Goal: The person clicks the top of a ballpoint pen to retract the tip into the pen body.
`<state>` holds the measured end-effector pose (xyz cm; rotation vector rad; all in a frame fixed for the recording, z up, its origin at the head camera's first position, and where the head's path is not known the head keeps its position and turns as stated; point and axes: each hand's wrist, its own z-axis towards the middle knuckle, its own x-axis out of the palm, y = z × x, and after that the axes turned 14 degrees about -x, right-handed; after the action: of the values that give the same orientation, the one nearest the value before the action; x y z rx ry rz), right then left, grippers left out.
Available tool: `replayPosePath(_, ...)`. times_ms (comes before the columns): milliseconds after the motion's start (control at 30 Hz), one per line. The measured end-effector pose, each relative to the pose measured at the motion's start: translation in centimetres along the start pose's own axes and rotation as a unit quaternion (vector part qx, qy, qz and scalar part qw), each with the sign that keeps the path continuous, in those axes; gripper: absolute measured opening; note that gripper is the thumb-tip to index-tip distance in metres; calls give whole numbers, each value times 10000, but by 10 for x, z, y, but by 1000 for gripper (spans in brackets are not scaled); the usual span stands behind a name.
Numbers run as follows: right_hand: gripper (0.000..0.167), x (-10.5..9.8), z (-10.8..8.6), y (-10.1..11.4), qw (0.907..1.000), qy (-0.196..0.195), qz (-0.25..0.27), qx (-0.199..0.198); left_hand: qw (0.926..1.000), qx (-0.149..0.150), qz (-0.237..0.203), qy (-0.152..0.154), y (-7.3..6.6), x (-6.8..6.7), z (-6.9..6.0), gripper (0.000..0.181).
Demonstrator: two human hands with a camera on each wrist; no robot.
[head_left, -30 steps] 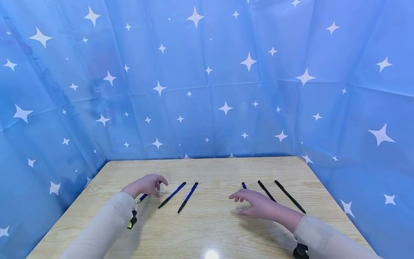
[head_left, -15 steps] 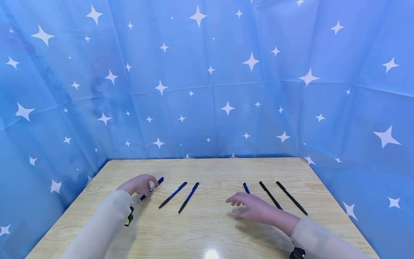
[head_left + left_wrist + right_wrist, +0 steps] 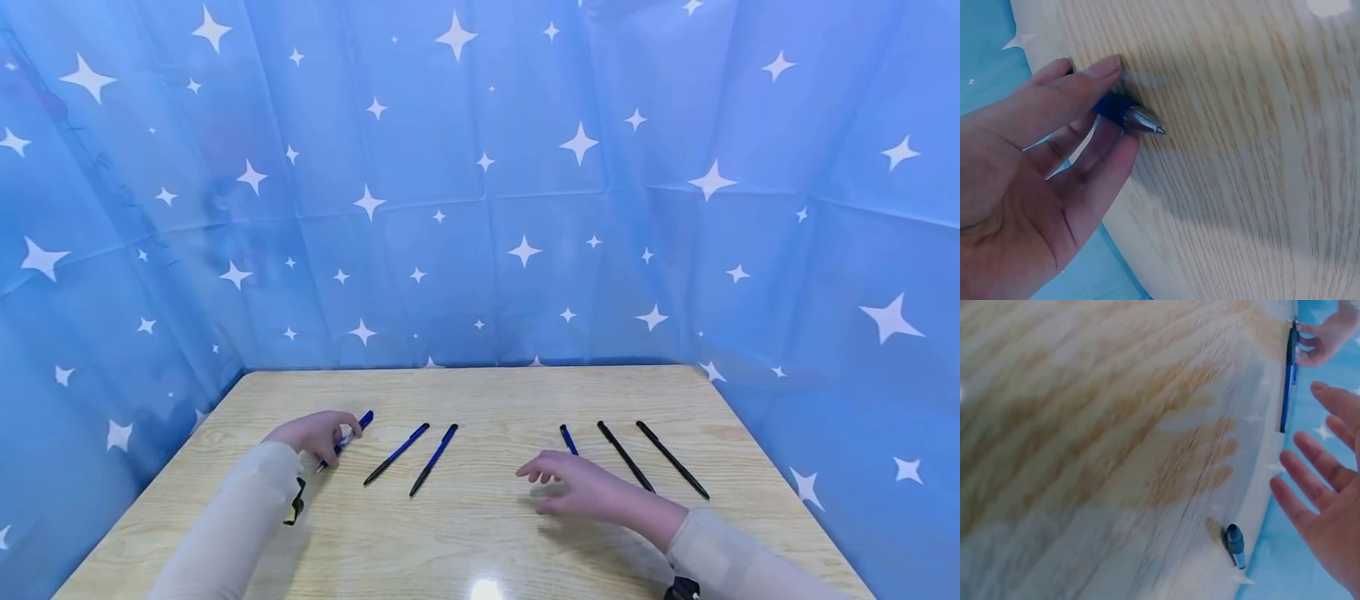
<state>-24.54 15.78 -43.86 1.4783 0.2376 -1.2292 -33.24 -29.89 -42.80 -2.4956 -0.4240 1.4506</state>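
Note:
My left hand (image 3: 317,434) pinches a blue pen (image 3: 366,419) with a silver tip near the table's left side. In the left wrist view the thumb and fingers are around its blue barrel (image 3: 1113,107), tip pointing out past them. To the right of that hand lie two blue pens with black ends, one nearer (image 3: 397,454) and one farther (image 3: 434,460). My right hand (image 3: 583,489) hovers above the table with relaxed fingers, holding nothing. Behind it a blue pen (image 3: 568,438) is partly hidden; two black pens, one (image 3: 624,454) beside the other (image 3: 672,460), lie farther right.
The pale wooden table (image 3: 480,533) carries the pens in two loose groups, left and right. A blue curtain (image 3: 480,250) with white stars surrounds its back and sides. A bright light reflection shows near the front.
My left hand has drawn slightly left and its fingers have come together on the pen with the silver tip. My right hand has drifted a little left, still holding nothing.

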Motion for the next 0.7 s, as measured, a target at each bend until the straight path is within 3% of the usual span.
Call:
replayPosePath(200, 47, -1, 1, 2, 10000, -40, -14, 28, 9990, -188, -358, 175, -5, 0, -4, 55)
replayPosePath(367, 48, -2, 7, 4, 9999, -69, 7, 157, 9988, -276, -345, 215, -8, -2, -10, 55)
replayPosePath(533, 48, -6, 9, 6, 9996, -188, 52, 190, 9986, -248, -312, 346, -13, -4, -15, 55)
replayPosePath(700, 48, -11, 13, 6, 9991, -305, 160, 252, 9994, -27, -130, 333, -22, -6, -17, 59)
